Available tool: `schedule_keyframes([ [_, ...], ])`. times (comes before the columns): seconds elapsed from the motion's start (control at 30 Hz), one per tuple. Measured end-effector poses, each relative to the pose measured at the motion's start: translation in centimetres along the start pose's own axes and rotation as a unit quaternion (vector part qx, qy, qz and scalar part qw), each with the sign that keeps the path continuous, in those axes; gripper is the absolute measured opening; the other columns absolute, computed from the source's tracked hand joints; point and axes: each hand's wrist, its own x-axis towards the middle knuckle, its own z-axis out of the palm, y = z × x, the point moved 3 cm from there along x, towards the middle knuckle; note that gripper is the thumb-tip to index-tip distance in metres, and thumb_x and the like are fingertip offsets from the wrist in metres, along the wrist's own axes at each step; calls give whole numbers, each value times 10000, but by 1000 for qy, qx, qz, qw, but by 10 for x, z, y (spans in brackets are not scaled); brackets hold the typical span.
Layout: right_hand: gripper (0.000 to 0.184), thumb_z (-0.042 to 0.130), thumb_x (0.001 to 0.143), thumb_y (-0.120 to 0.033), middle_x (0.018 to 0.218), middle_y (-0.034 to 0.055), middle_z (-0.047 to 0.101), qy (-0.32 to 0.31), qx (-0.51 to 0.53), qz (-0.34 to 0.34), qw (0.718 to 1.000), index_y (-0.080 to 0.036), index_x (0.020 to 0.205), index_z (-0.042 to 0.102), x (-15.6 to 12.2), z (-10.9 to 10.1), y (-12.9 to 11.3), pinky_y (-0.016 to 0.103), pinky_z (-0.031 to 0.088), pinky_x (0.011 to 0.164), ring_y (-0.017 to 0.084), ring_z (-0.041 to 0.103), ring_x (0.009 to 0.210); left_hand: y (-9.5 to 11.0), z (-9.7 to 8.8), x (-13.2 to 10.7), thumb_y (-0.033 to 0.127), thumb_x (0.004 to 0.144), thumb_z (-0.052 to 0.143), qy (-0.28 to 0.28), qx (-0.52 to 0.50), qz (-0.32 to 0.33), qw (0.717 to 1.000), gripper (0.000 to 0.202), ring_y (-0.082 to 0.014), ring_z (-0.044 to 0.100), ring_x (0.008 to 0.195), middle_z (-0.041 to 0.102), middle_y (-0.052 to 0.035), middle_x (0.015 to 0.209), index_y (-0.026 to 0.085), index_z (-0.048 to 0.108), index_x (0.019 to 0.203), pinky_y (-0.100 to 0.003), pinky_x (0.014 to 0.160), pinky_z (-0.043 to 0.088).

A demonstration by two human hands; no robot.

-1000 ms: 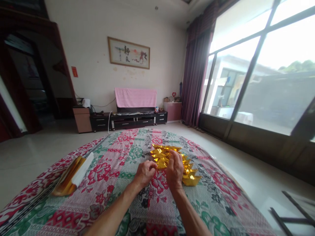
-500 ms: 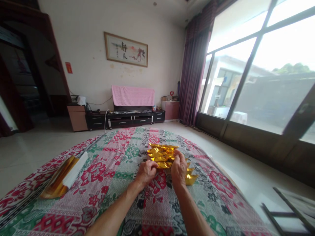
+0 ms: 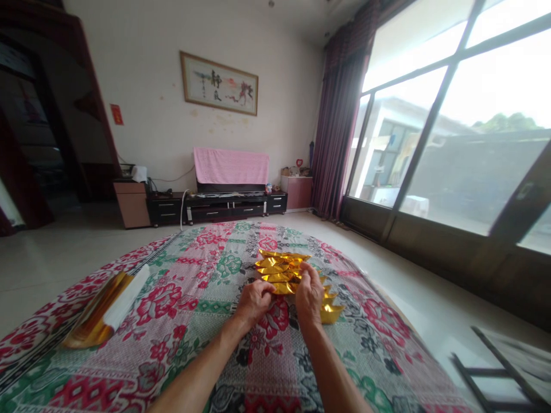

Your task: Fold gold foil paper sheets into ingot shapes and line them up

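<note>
Several folded gold foil paper ingots [image 3: 279, 275] lie side by side in a row on the flowered cloth, pointed ends to left and right. My left hand [image 3: 257, 299] is closed, its thumb and forefinger pinching the left tip of the nearest one. My right hand [image 3: 309, 293] curves round the right ends of the row, fingers closed against the foil; its fingertips are partly hidden. More gold ingots [image 3: 331, 312] poke out to the right of that hand, their points upward.
A stack of flat gold sheets with a white band [image 3: 105, 312] lies to the left on the round table's cloth [image 3: 206, 367]. A dark-framed stool or chair [image 3: 495, 367] stands at the lower right. Beyond the table are a low black cabinet [image 3: 215, 214] and large windows.
The view has shifted slightly, moving everything a little left. My right hand has eased slightly down along the ends of the row; my left hand keeps its pinch.
</note>
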Motion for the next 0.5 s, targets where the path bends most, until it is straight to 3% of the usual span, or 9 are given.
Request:
schedule_keyframes([
  [0.5,422,379,751,-403,996,91,637,-4,2,1,1000,-140,965,630,-1,1,-1,319,392,871,206,557,942,1,0,2,103,686,491,2,7,-15,1000,306,-150,647,811,717,-30,880,178,711,886,-234,777,472],
])
